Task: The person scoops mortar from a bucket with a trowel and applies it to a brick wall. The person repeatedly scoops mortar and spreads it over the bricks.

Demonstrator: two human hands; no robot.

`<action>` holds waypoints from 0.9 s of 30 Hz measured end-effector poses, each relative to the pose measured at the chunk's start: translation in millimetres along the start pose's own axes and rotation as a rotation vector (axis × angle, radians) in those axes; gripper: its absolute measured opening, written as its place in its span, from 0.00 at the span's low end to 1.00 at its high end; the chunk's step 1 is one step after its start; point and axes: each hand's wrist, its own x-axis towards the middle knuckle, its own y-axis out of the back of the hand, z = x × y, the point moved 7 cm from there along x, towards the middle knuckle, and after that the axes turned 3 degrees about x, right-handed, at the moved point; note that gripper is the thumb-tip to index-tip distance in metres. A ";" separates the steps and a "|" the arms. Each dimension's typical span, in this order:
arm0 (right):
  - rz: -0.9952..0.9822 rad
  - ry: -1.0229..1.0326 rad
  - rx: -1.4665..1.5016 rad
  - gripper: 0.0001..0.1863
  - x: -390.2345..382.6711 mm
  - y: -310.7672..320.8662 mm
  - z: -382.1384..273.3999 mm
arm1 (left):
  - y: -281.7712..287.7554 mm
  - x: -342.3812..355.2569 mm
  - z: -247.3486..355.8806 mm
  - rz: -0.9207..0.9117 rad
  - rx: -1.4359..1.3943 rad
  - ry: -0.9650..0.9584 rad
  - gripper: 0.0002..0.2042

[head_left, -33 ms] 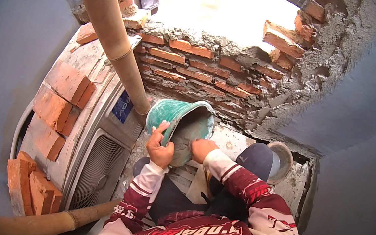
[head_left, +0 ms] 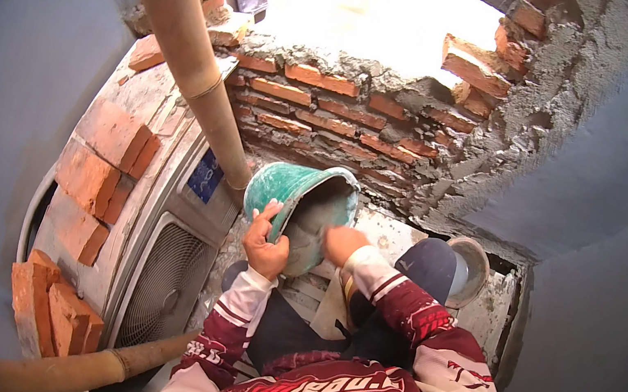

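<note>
Half-built brick wall behind a tilted green bucket. Its rim is clamped by the left hand; the right hand reaches inside, fingers hidden. Mortar could be spilled if tipped further.

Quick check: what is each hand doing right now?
Left hand: closed on the rim of the green bucket.
Right hand: reaching inside the bucket; grip cannot be told.

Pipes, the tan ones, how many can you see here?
2. One pipe slants down from the top, ending beside the green bucket. The other pipe lies along the bottom left, below the loose bricks. Others may be hidden.
</note>
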 end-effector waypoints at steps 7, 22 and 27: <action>-0.364 -0.117 0.622 0.16 -28.8 1.3 -20.6 | 20.1 -2.8 5.5 -0.004 -0.127 -0.040 0.08; 0.019 -0.111 -0.112 0.11 -28.1 76.8 7.8 | 25.5 -1.5 -2.7 0.012 -0.012 -0.055 0.07; -0.355 -0.071 0.625 0.18 -23.6 -28.2 -0.9 | 20.0 -2.4 -18.4 0.035 -0.126 0.069 0.07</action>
